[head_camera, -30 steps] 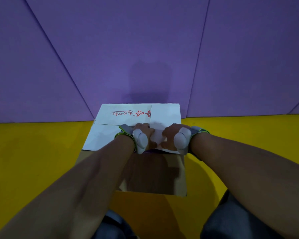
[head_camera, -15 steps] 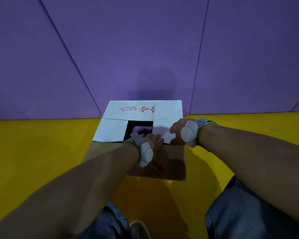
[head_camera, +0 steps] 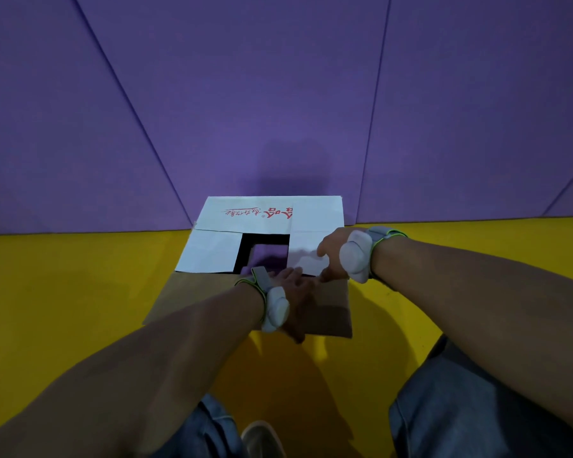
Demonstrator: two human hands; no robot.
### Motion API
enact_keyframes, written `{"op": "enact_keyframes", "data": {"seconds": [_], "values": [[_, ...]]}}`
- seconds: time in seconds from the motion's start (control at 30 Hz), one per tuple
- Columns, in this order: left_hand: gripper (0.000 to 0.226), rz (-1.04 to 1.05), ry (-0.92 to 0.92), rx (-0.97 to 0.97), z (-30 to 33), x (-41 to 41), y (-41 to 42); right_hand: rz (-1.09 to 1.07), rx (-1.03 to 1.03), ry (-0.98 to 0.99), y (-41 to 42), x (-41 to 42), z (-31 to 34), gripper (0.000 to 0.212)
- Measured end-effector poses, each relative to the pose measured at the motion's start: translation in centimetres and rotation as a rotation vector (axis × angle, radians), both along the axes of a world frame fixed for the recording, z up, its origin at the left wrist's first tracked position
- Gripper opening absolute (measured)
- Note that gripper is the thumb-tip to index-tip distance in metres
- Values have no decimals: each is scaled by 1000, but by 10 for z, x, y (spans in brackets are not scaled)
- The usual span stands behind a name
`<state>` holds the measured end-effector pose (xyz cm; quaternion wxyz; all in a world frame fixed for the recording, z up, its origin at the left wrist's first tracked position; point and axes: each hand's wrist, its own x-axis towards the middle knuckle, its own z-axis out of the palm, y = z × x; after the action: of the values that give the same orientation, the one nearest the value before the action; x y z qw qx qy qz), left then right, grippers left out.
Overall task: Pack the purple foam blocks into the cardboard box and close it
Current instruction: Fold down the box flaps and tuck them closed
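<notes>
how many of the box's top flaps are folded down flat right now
3. The far flap carries red print; the left flap lies beside the opening; the right flap sits under the right hand. The near flap appears to hang down, under the left hand.

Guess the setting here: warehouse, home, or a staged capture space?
Likely a staged capture space or padded play room, not a warehouse. Purple foam panels cover the wall, the floor is plain yellow, and both wrists carry strapped sensor pucks. Only the cardboard box is out.
</notes>
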<state>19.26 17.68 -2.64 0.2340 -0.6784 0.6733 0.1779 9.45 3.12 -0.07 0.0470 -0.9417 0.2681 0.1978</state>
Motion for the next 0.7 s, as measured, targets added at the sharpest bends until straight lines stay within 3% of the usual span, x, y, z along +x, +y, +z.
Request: {"op": "enact_keyframes", "data": {"seconds": [0.13, 0.37, 0.53, 0.7], "values": [[102, 38, 75, -1, 10, 3, -1, 29, 30, 37, 10, 3, 15, 50], [51, 111, 237, -81, 50, 0, -3, 32, -10, 14, 17, 2, 22, 47], [48, 239, 225, -233, 66, 3, -4, -8, 20, 3, 22, -7, 44, 41], [35, 121, 112, -463, 75, 11, -7, -104, -66, 22, 26, -7, 57, 40]]}}
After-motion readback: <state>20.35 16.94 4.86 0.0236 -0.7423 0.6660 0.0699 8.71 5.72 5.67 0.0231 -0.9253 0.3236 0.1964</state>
